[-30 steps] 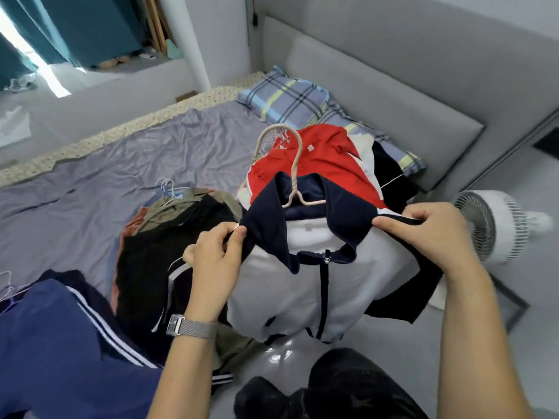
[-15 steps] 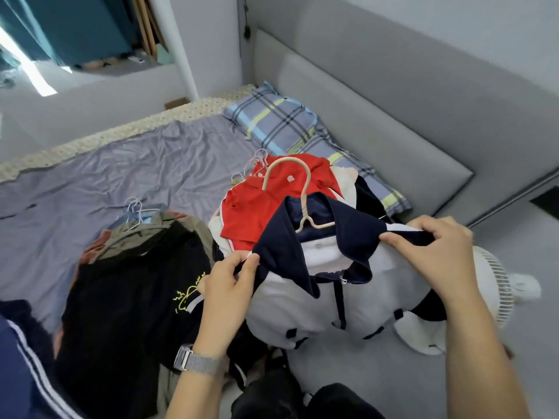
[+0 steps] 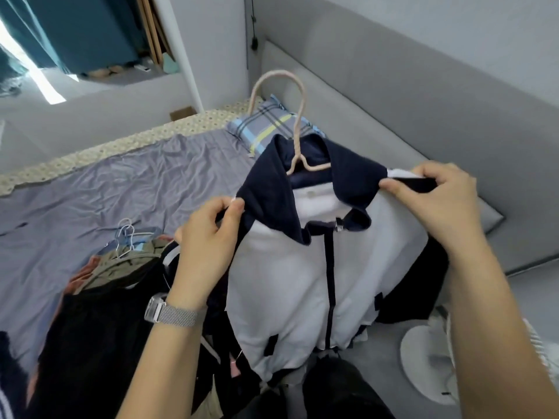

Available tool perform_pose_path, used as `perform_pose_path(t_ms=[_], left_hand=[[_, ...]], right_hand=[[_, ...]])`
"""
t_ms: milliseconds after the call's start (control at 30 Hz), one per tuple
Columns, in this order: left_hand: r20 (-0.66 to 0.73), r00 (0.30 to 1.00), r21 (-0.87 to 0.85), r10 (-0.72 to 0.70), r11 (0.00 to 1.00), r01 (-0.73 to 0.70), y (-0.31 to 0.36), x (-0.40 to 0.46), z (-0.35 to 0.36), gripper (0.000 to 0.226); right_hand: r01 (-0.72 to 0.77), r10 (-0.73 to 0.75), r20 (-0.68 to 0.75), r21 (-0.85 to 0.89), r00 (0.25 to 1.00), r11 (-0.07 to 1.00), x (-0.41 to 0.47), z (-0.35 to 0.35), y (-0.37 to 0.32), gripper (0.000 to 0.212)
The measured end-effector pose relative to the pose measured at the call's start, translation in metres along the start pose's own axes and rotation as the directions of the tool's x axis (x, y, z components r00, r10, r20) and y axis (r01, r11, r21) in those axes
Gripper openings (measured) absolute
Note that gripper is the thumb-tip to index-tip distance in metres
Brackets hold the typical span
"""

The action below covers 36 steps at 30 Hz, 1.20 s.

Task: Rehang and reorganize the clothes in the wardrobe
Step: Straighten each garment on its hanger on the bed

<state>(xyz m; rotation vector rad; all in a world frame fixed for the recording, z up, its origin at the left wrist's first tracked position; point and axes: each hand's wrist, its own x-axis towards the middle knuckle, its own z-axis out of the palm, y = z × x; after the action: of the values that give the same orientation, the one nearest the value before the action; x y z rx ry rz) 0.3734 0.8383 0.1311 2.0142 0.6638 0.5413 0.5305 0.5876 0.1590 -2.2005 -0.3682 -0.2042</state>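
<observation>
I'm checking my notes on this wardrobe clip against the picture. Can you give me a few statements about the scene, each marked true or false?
1. Both hands pinch the jacket at its shoulders. True: left hand, right hand.
2. The jacket is on a hanger. True.
3. The jacket's collar is red. False: it is dark navy.
4. The watch is on the right wrist. False: it is on the left.
5. The pillow is plaid. True.

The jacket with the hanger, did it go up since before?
Yes. The jacket rose: its hanger hook now overlaps the plaid pillow and headboard; before it lay below the pillow.
</observation>
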Motion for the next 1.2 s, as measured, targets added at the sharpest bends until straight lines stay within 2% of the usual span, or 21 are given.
perform_pose_path(t_ms=[67, 133, 233, 300, 400, 533, 600, 700, 833, 900, 933, 967, 1033, 1100, 1200], left_hand=[[-0.016, 1.0, 0.072, -0.004, 0.997, 0.005, 0.008, 0.029, 0.016, 0.029], [-0.05, 0.998, 0.203, -0.026, 0.979, 0.035, 0.008, 0.055, 0.04, 0.03], [-0.139, 0.985, 0.412, -0.097, 0.899, 0.147, -0.02, 0.083, 0.088, 0.03], [-0.17, 0.969, 0.493, -0.18, 0.836, 0.241, -0.048, 0.092, 0.117, 0.03], [-0.19, 0.936, 0.505, -0.295, 0.789, 0.351, -0.078, 0.096, 0.144, 0.029], [-0.188, 0.902, 0.461, -0.388, 0.776, 0.43, -0.1, 0.094, 0.159, 0.025], [-0.188, 0.883, 0.434, -0.43, 0.77, 0.467, -0.107, 0.094, 0.158, 0.024], [-0.206, 0.84, 0.414, -0.503, 0.733, 0.54, -0.119, 0.092, 0.149, 0.023], [-0.308, 0.77, 0.372, -0.559, 0.674, 0.638, -0.134, 0.081, 0.124, 0.022], [-0.355, 0.722, 0.348, -0.594, 0.633, 0.692, -0.137, 0.075, 0.114, 0.025], [-0.362, 0.703, 0.344, -0.613, 0.613, 0.711, -0.139, 0.071, 0.11, 0.026], [-0.36, 0.692, 0.341, -0.625, 0.603, 0.721, -0.142, 0.066, 0.107, 0.026], [-0.344, 0.681, 0.326, -0.646, 0.598, 0.732, -0.152, 0.058, 0.1, 0.026], [-0.325, 0.677, 0.293, -0.66, 0.61, 0.736, -0.165, 0.05, 0.092, 0.027], [-0.281, 0.671, 0.205, -0.686, 0.64, 0.741, -0.182, 0.043, 0.081, 0.029]], right_hand=[[0.002, 0.0, 0.124, -0.021, 0.992, 1.0, 0.042, -0.003, 0.003, 0.036], [0.014, 0.014, 0.294, -0.091, 0.956, 0.996, 0.08, 0.004, 0.018, 0.046], [0.101, -0.003, 0.437, -0.202, 0.899, 0.974, 0.123, 0.047, 0.065, 0.053], [0.107, 0.014, 0.517, -0.203, 0.856, 0.973, 0.144, 0.087, 0.108, 0.051], [0.074, 0.046, 0.591, -0.176, 0.805, 0.982, 0.171, 0.141, 0.163, 0.044], [0.062, 0.088, 0.644, -0.207, 0.76, 0.976, 0.212, 0.203, 0.199, 0.048], [0.07, 0.113, 0.681, -0.235, 0.723, 0.969, 0.231, 0.236, 0.213, 0.039], [0.171, 0.161, 0.717, -0.367, 0.679, 0.914, 0.251, 0.282, 0.234, 0.019], [0.215, 0.211, 0.659, -0.504, 0.722, 0.837, 0.26, 0.315, 0.247, 0.026], [0.307, 0.233, 0.691, -0.564, 0.685, 0.767, 0.261, 0.321, 0.246, 0.042], [0.389, 0.249, 0.732, -0.58, 0.634, 0.716, 0.259, 0.322, 0.241, 0.047], [0.468, 0.267, 0.791, -0.558, 0.551, 0.685, 0.256, 0.326, 0.236, 0.049], [0.548, 0.287, 0.908, -0.414, 0.305, 0.727, 0.241, 0.332, 0.217, 0.045], [0.545, 0.28, 0.956, -0.28, 0.085, 0.79, 0.213, 0.335, 0.186, 0.039], [0.521, 0.246, 0.961, -0.146, -0.129, 0.841, 0.155, 0.335, 0.138, 0.036]])
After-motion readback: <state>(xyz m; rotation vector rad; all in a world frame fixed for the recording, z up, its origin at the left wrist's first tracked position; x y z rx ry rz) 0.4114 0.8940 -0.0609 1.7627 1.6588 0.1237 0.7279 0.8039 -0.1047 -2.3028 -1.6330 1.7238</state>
